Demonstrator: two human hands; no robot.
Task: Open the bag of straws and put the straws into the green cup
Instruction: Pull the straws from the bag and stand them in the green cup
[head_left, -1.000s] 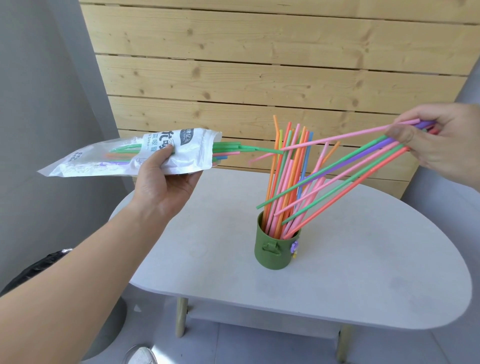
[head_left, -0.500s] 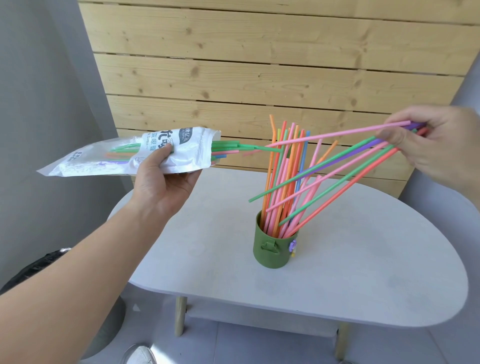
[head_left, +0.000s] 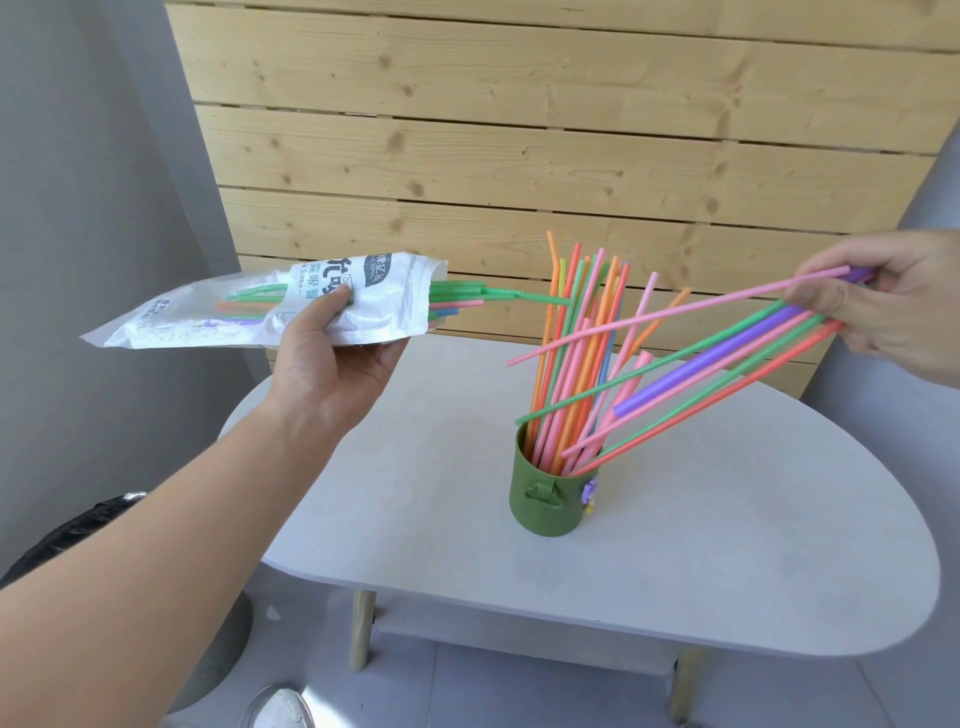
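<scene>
A green cup (head_left: 550, 499) stands on the white table (head_left: 727, 545), with several coloured straws (head_left: 576, 353) upright in it. My left hand (head_left: 332, 353) holds the white straw bag (head_left: 249, 312) level above the table's left end; green, pink and blue straws (head_left: 467, 299) stick out of its open mouth toward the cup. My right hand (head_left: 893, 301) pinches the upper ends of a fan of pink, green, purple and red straws (head_left: 727, 353). Their lower ends slant down to the cup's rim, some of them inside it.
A wooden plank wall (head_left: 519, 130) rises behind the table. A dark bin with a black liner (head_left: 78, 530) stands on the floor at the left, under my forearm. A grey wall (head_left: 78, 156) closes the left side.
The right hand's fan of straws has dropped lower and tilted toward the cup, and its tips now reach the rim. The left hand and bag have barely moved.
</scene>
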